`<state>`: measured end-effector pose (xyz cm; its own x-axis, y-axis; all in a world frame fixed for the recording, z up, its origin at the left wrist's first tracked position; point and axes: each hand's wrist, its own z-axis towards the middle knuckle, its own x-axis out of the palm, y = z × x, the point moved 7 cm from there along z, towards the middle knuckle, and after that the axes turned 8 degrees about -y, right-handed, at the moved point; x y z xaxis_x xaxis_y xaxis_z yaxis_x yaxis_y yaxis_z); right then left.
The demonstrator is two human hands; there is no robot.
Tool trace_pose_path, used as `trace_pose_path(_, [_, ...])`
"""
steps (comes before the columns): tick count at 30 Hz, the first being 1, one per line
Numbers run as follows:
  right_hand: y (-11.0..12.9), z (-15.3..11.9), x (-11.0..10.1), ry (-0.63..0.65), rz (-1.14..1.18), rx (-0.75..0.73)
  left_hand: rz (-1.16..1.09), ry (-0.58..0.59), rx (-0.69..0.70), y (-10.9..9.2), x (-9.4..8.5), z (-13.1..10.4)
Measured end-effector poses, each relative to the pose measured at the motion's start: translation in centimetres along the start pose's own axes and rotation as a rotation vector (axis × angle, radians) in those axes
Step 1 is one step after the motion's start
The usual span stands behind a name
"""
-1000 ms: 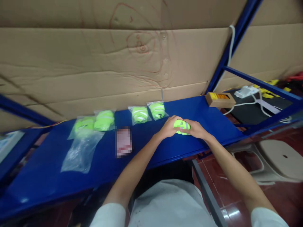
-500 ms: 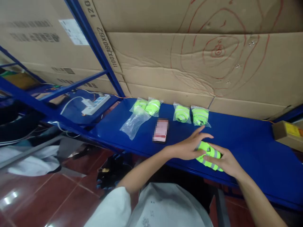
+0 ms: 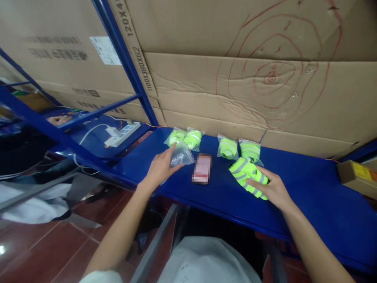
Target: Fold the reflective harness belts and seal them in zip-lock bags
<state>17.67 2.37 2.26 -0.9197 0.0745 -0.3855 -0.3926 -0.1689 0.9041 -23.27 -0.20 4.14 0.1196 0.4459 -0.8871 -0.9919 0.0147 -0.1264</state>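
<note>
My right hand (image 3: 273, 188) grips a folded bundle of neon-yellow reflective strap (image 3: 243, 173) with grey stripes, held over the blue table. To the left, my left hand (image 3: 161, 167) has its thumb and fingers around an empty clear plastic bag (image 3: 181, 155). Behind that bag stand two clear bags of the same yellow strap, a left one (image 3: 176, 135) and a right one (image 3: 193, 138). Two more filled bags, one (image 3: 227, 148) beside the other (image 3: 249, 150), sit just beyond the bundle. Between my hands lies a phone (image 3: 202, 169) with its screen blurred.
The blue table (image 3: 309, 188) backs onto a cardboard wall (image 3: 191, 90) with red rings drawn on it. A cardboard box (image 3: 357, 171) stands at the right end. Past a blue frame post, a power strip (image 3: 122, 134) lies with cables; another person's hand (image 3: 59, 120) shows there.
My left hand has left the yellow bundle and moved left to the empty bag, which has shifted and bunched. My right hand keeps the bundle, now slightly further left and looser.
</note>
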Motion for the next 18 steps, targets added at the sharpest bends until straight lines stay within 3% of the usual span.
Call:
trace_pose_path(4, [4.4, -0.4, 2.4, 0.115, 0.059, -0.084, -0.064, -0.038, 0.316, -6.4, -2.9, -2.8])
trace_pose_path(9, [7.4, -2.5, 4.2, 0.353, -0.11, -0.19, -0.124, -0.111, 0.523, -12.6, -4.7, -5.9])
trace_pose_path(14, [6.9, -5.6, 4.1, 0.608, -0.217, -0.161, -0.238, -0.048, 0.59, -16.3, -3.3, -8.7])
trace_pose_path(18, [6.6, -6.8, 4.4, 0.624, -0.287, -0.152, -0.306, 0.001, 0.596, -18.8, -1.8, -9.9])
